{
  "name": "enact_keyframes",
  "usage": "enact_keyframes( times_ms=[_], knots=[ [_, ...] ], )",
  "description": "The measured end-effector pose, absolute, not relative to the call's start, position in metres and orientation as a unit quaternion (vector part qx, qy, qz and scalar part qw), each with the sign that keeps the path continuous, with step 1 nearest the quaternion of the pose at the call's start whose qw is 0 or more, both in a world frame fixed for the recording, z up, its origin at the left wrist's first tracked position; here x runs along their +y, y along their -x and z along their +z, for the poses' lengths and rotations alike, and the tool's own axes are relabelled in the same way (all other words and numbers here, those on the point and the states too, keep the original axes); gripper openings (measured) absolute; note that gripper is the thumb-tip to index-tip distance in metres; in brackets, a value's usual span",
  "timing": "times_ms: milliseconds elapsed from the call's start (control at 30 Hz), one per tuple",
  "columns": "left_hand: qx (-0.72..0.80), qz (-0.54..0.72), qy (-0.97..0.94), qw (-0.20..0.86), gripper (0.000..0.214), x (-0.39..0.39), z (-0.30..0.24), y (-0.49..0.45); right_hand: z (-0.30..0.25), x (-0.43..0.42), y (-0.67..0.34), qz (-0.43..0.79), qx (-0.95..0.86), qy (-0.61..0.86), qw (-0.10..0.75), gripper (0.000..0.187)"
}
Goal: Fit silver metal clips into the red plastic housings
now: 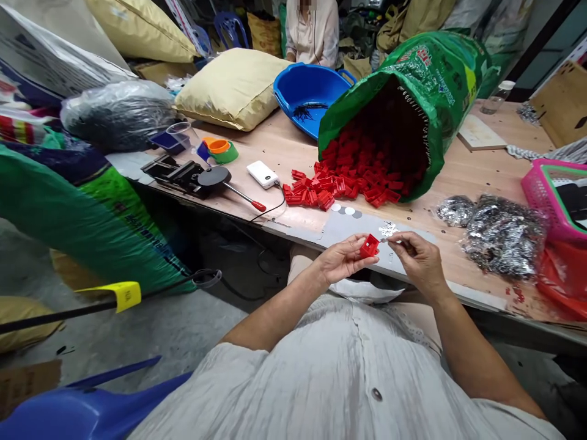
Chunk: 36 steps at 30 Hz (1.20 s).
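My left hand (345, 260) is closed on a small red plastic part (369, 246), a boxy piece with a square opening, held just above the table's front edge. Close beside it, my right hand (419, 260) pinches a tiny silvery metal piece (384, 240) between thumb and forefinger, right at the red part's side. Whether the two touch I cannot tell. Behind the hands lies a little heap of small shiny metal pieces (389, 228) on a grey mat (337, 227). Many more red parts (339, 180) spill from the mouth of a green sack (440, 73) lying on the table.
A hand press (213, 177) with a red-tipped lever and a white power bank (263, 174) are to the left. Behind stands a blue basin (293, 91). Plastic bags of metal parts (504, 235) and a pink basket (534, 183) are at right. Another person (312, 33) sits opposite.
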State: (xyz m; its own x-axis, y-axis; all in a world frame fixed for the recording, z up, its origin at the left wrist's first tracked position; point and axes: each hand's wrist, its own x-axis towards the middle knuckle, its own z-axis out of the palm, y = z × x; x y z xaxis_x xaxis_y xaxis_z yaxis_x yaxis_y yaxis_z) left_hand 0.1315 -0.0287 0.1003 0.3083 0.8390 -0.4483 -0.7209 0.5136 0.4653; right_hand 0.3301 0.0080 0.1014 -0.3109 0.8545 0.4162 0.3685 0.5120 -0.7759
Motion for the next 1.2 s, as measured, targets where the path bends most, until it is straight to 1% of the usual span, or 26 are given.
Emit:
enact_keyframes(
  times_ms=[67,100,200,267,400,600,667,733,833,933,1200],
  knots=[
    [0.330,0.481,-0.102,0.806,0.017,-0.031,0.101,-0.132,0.102,0.008,-0.327,0.285,-0.769,0.387,0.422,0.012],
    [0.327,0.478,-0.115,0.807,0.022,-0.032,0.101,-0.132,0.103,0.008,-0.327,0.285,-0.771,0.384,0.421,0.011],
    [0.304,0.479,-0.184,0.803,0.046,-0.034,0.099,-0.132,0.104,0.005,-0.327,0.285,-0.760,0.394,0.431,0.010],
    [0.302,0.512,-0.249,0.765,0.055,-0.034,0.096,-0.133,0.106,0.001,-0.328,0.279,-0.750,0.408,0.439,0.011],
    [0.359,0.594,-0.391,0.604,0.047,-0.034,0.087,-0.137,0.111,-0.007,-0.331,0.269,-0.759,0.419,0.420,0.010],
    [0.418,0.595,-0.597,0.337,0.031,-0.039,0.081,-0.138,0.110,-0.013,-0.328,0.242,-0.781,0.405,0.409,0.006],
    [0.408,0.596,-0.635,0.272,0.030,-0.040,0.081,-0.139,0.108,-0.013,-0.326,0.237,-0.790,0.394,0.406,0.005],
    [0.394,0.603,-0.653,0.235,0.030,-0.040,0.081,-0.140,0.107,-0.013,-0.325,0.238,-0.795,0.386,0.403,0.005],
    [0.380,0.608,-0.663,0.215,0.029,-0.039,0.080,-0.142,0.105,-0.013,-0.324,0.236,-0.803,0.376,0.397,0.006],
    [0.374,0.608,-0.665,0.218,0.029,-0.039,0.079,-0.143,0.106,-0.013,-0.323,0.238,-0.810,0.369,0.389,0.007],
    [0.423,0.598,-0.609,0.304,0.024,-0.046,0.083,-0.147,0.110,-0.010,-0.323,0.281,-0.812,0.363,0.360,0.014]
  ],
)
